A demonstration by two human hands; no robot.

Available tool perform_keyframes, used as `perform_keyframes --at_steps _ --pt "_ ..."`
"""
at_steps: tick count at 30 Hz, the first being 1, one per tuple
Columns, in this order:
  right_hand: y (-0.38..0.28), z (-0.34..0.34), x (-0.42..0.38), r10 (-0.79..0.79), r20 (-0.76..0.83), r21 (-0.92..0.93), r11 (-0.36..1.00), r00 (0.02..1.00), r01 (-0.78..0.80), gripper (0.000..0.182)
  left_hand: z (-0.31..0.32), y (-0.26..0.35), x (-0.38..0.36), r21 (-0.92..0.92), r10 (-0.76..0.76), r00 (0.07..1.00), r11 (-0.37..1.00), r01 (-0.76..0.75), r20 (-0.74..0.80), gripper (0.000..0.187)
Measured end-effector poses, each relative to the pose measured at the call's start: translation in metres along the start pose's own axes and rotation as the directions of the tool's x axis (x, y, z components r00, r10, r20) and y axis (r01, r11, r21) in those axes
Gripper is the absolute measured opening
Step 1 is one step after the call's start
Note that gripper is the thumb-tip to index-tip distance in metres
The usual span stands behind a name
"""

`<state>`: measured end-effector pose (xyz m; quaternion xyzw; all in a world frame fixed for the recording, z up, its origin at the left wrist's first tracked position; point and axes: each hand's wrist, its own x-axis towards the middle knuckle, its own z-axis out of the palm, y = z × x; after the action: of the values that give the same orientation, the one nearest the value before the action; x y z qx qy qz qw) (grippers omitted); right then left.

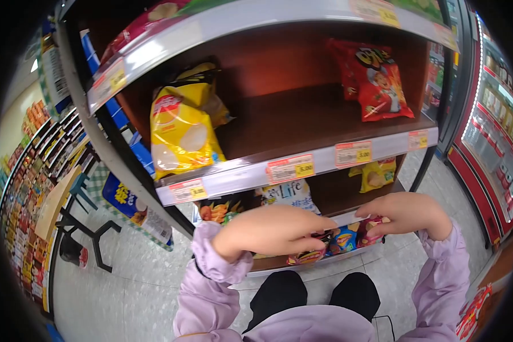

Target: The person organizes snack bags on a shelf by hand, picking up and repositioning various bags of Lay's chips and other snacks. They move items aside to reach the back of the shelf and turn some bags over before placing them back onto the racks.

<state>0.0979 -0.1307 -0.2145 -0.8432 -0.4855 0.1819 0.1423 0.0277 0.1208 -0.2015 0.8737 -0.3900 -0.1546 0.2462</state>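
My left hand (276, 231) reaches in from the left, its fingers bent over a dark red snack packet (306, 256) low on the shelf unit. Facing it, my right hand (407, 214) has its fingers curled round a maroon packet (373, 223). Between the two hands sits a blue packet (343, 239). Behind them, on the lower shelf, are a white bag with "Life" lettering (290, 195) and a small yellow bag (377, 175). The lower edges of the packets are partly hidden.
On the middle shelf (279, 125) stand a yellow bag (182, 134) at left and a red bag (385, 85) at right. A price rail (256, 171) runs above my hands. A red-framed fridge (490, 125) is at right, a stool (88, 228) at left.
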Motion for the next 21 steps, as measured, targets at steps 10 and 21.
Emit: perform_keyframes --at_steps 10,21 --pt "-0.073 -0.036 0.137 -0.302 -0.412 0.490 0.722 0.860 0.488 0.041 -0.057 -0.062 -0.105 0.068 0.046 0.094 0.968 0.241 -0.994 0.042" --pt "-0.127 -0.050 0.229 -0.114 -0.271 0.543 0.802 0.956 0.249 0.053 -0.064 -0.085 -0.122 -0.206 -0.206 -0.070 0.767 0.607 -0.976 0.062"
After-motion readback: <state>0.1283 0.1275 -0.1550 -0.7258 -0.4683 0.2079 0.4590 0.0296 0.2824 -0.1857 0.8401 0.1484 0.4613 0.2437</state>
